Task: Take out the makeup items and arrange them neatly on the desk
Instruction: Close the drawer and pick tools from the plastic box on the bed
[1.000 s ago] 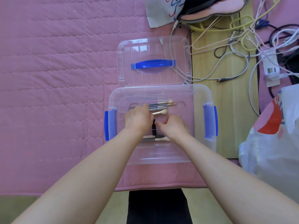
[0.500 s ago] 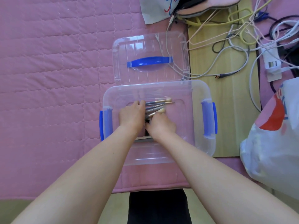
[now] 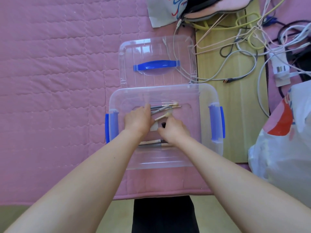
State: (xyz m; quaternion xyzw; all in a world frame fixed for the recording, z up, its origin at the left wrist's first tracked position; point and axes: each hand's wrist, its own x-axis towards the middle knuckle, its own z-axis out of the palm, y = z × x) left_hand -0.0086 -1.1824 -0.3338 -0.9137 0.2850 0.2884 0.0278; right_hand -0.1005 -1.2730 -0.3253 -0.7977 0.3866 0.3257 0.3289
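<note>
Brushes (image 3: 165,107) lie inside the clear storage box (image 3: 210,91), just beyond your fingertips. Your left hand (image 3: 138,121) rests flat over their handles, fingers curled on them; your right hand (image 3: 175,130) pinches a small dark item (image 3: 163,124) beside it.

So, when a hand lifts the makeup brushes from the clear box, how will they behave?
The makeup brushes look thin and straight, so probably stiff and light. Their round handles may roll on the smooth floor of the clear box.
</note>
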